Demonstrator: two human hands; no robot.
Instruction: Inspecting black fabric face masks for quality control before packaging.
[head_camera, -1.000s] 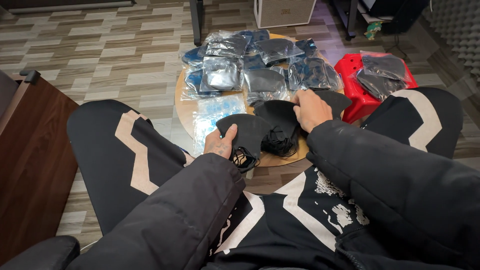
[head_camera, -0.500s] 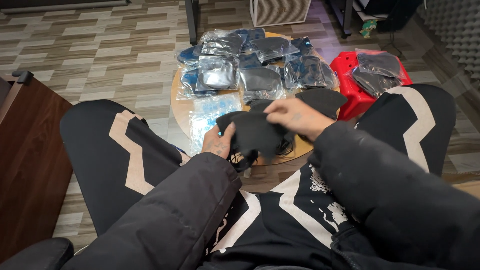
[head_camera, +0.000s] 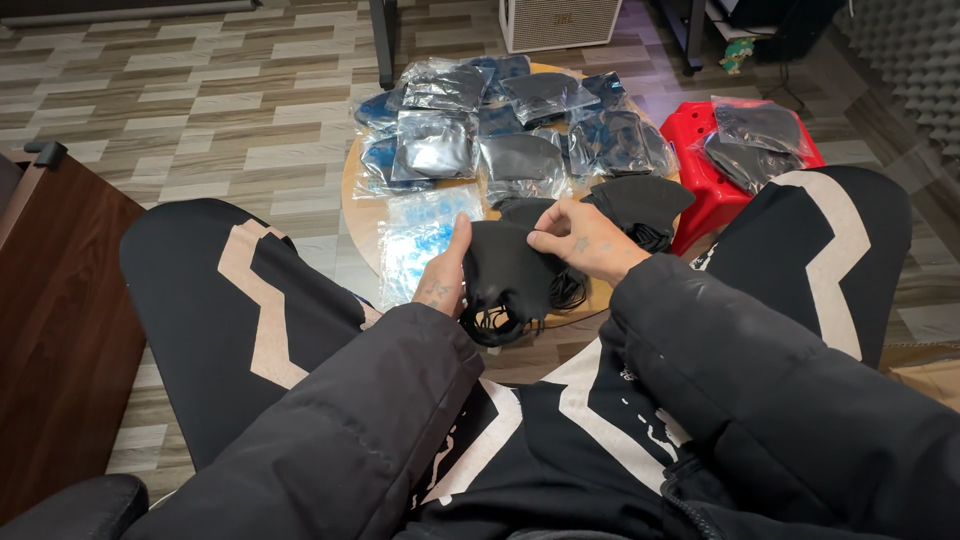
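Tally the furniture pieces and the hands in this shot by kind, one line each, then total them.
Round wooden table: 1
Red plastic stool: 1
Brown wooden cabinet: 1
Hands: 2, the left hand and the right hand, both gripping a black face mask
Total: 5

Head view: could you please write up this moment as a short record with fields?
Left hand: the left hand grips the near left edge of a black fabric mask.
Right hand: the right hand pinches the same mask at its top edge.
Support: a round wooden table in front of the knees.
On the table: clear bags of dark masks, a stack of empty clear bags, loose black masks.
Beside it: a red stool with more bagged masks.
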